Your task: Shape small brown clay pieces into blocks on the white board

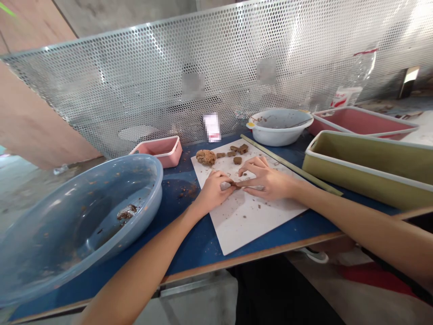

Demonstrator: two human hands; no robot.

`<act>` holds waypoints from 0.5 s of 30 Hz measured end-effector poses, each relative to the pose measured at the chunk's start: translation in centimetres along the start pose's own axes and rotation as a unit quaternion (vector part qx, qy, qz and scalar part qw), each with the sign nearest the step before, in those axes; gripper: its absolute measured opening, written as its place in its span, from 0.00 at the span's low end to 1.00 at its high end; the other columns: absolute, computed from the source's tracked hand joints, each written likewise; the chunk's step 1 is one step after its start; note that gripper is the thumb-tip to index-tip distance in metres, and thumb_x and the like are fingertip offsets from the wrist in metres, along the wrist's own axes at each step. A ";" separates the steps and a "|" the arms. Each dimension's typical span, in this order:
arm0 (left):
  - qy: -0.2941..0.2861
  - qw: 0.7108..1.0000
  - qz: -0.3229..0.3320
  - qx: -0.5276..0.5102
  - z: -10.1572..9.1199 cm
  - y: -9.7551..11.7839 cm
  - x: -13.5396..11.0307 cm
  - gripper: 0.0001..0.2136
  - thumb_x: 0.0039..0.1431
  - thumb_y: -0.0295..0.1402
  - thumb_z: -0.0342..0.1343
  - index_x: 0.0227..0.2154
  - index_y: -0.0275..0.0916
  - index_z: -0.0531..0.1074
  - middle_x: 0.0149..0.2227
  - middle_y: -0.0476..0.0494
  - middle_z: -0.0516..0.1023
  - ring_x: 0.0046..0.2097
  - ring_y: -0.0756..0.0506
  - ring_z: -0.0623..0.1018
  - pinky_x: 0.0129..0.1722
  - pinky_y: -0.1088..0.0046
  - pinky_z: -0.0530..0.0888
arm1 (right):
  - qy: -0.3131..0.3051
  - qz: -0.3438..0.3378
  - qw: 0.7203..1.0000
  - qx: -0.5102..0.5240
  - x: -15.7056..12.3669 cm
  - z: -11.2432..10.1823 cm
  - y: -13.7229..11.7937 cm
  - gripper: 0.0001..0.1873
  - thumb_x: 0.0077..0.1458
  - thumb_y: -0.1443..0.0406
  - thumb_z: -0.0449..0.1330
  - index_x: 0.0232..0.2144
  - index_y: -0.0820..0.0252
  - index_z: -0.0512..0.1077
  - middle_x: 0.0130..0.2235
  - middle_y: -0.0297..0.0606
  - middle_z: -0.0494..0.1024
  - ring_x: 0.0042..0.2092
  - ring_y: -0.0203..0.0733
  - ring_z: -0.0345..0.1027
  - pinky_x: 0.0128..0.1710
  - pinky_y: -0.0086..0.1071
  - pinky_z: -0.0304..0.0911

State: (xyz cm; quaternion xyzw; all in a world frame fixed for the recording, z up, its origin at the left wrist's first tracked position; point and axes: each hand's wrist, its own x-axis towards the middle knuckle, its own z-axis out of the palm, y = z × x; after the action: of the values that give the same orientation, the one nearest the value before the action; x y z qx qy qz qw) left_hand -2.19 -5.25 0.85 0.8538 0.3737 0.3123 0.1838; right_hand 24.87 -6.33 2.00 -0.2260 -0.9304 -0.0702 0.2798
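Both my hands rest on a white board [250,216] lying on the blue table. My left hand [214,188] is curled, and its fingers pinch a small brown lump [236,184] against the board. My right hand [265,178] meets it from the right, fingers bent and pressed on the same lump. At the board's far end lie a rough brown clay ball [206,156] and several small brown cut pieces [237,152].
A large blue basin [43,234] with brown residue stands at the left. A small pink tray [158,149] sits behind it. A white bowl [279,126], an olive tray [368,167], a red tray [361,122] and a long stick [291,166] lie right. A perforated metal screen [135,76] backs the table.
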 end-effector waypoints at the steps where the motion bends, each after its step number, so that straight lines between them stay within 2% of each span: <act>1: 0.001 1.000 -0.001 0.001 0.0 0.0 0.0 0.03 0.68 0.34 0.70 0.41 0.44 0.88 0.45 0.40 0.84 0.52 0.37 0.80 0.53 0.58 0.79 | 0.000 -0.004 1.000 -0.003 -0.1 0.0 0.1 0.14 0.77 0.59 0.61 0.54 0.46 0.87 0.58 0.46 0.78 0.61 0.59 0.65 0.58 0.56 0.62; 5: 0.005 1.000 -0.010 -0.001 0.1 0.0 0.0 0.04 0.68 0.36 0.71 0.41 0.44 0.88 0.44 0.40 0.84 0.51 0.37 0.80 0.53 0.57 0.79 | 0.004 -0.002 1.000 -0.003 -0.2 0.2 0.4 0.15 0.77 0.60 0.61 0.55 0.46 0.87 0.57 0.46 0.79 0.60 0.59 0.66 0.57 0.55 0.61; 12: 0.000 1.000 -0.008 -0.001 0.0 0.0 0.0 0.05 0.68 0.37 0.70 0.42 0.44 0.88 0.44 0.40 0.83 0.52 0.37 0.80 0.52 0.58 0.79 | -0.006 -0.009 1.000 0.011 -0.2 -0.1 0.6 0.12 0.75 0.61 0.63 0.47 0.48 0.89 0.57 0.45 0.80 0.61 0.59 0.66 0.57 0.53 0.59; 15: 0.004 1.000 -0.001 0.001 0.1 -0.2 0.0 0.04 0.68 0.37 0.71 0.41 0.44 0.88 0.43 0.40 0.83 0.51 0.37 0.80 0.52 0.58 0.80 | 0.001 -0.010 1.000 0.004 -0.2 -0.3 0.4 0.13 0.76 0.61 0.62 0.50 0.48 0.88 0.56 0.45 0.80 0.61 0.59 0.66 0.55 0.52 0.57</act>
State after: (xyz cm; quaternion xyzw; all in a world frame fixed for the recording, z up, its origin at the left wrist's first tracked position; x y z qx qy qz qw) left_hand -2.19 -5.13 0.72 0.8526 0.3753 0.3151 0.1817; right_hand 25.33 -6.06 2.14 -0.2156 -0.9325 -0.0694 0.2812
